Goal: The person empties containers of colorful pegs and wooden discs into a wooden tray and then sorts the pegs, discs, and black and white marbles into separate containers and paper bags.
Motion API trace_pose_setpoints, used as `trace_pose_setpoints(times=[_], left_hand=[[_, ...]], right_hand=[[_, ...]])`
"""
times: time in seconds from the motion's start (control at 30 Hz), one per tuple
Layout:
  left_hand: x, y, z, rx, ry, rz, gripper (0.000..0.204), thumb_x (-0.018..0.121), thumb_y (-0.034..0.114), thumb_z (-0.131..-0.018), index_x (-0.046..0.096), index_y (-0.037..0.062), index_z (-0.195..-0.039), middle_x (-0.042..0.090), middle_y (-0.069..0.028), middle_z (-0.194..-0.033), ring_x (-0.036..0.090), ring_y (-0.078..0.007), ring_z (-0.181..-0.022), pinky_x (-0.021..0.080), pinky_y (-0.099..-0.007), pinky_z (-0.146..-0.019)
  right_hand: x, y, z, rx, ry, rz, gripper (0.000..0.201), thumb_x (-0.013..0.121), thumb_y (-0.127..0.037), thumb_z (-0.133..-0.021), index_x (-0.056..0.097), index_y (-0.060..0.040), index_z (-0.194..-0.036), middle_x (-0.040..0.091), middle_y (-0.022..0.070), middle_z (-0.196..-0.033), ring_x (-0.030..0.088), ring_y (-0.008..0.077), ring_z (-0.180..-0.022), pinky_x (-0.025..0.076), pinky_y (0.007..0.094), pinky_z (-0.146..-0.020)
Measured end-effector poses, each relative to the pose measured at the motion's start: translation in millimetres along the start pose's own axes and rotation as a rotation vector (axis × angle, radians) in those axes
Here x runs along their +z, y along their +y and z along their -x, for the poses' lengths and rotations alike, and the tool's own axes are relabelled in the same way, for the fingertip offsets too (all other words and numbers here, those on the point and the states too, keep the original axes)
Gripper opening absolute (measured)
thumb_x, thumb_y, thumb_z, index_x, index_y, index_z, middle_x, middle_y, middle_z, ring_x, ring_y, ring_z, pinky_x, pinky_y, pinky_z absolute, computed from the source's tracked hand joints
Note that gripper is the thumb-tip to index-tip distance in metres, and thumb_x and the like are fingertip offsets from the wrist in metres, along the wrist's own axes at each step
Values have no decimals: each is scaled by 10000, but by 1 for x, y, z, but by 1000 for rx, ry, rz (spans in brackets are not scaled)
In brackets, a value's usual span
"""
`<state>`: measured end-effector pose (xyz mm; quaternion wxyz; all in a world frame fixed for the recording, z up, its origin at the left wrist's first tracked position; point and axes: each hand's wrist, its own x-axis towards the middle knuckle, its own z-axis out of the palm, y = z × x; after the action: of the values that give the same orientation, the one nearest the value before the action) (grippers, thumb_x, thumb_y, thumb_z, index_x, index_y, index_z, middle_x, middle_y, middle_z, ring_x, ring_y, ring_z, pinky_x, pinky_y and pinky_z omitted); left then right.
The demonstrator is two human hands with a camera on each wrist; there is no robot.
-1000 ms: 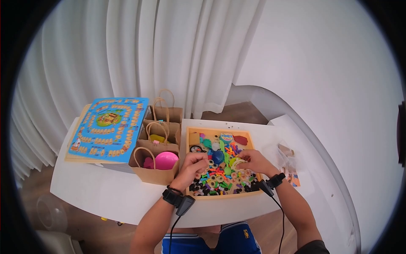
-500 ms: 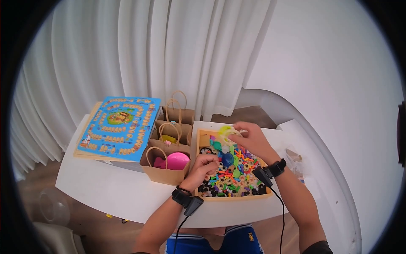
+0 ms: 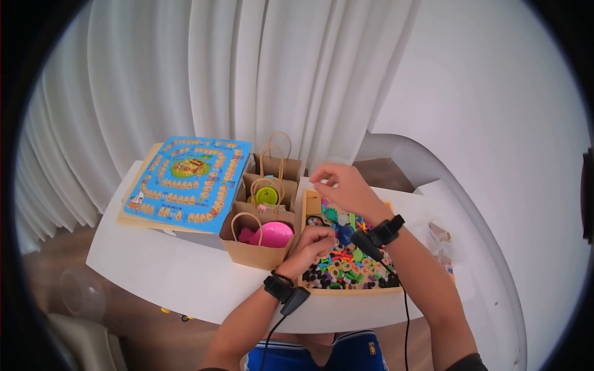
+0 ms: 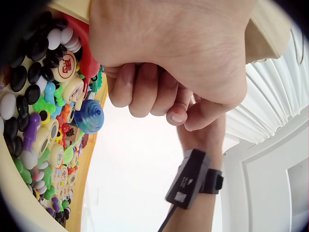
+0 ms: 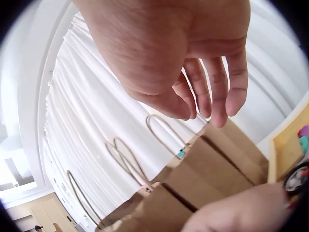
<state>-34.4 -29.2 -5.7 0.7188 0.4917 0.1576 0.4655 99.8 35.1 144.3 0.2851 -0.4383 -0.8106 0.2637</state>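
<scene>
My right hand hangs over the back of the wooden tray, near the bags, with loosely bent fingers and nothing between them. In the right wrist view its fingertips overlap the kraft paper bags. A yellow-green round piece lies in the middle bag. My left hand is at the tray's left side, its fingers curled toward the palm; no held thing shows. Beneath are xiangqi discs, black and white pieces, coloured pegs and a blue spinning top-like piece.
The front bag holds a pink bowl-like toy. Left of the bags lies a blue game board on a stack. A clear plastic bag is right of the tray on the white table.
My right hand has lifted the yellow-green round piece from the tray, moved left toward the bags and let it go into the middle bag. The left hand stays at the tray.
</scene>
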Motion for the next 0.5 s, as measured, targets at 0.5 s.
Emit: trace_pose_setpoints(times=[0.5], left_hand=[[-1, -2, -1, 1, -3, -14, 236, 612, 146, -989, 544, 90, -770, 398, 85, -652, 329, -14, -558, 207, -224, -482]], right_hand=[[-12, 101, 101, 50, -324, 348, 528, 868, -228, -776, 661, -60, -1232, 677, 160, -1182, 642, 345, -1126, 509, 422, -997]])
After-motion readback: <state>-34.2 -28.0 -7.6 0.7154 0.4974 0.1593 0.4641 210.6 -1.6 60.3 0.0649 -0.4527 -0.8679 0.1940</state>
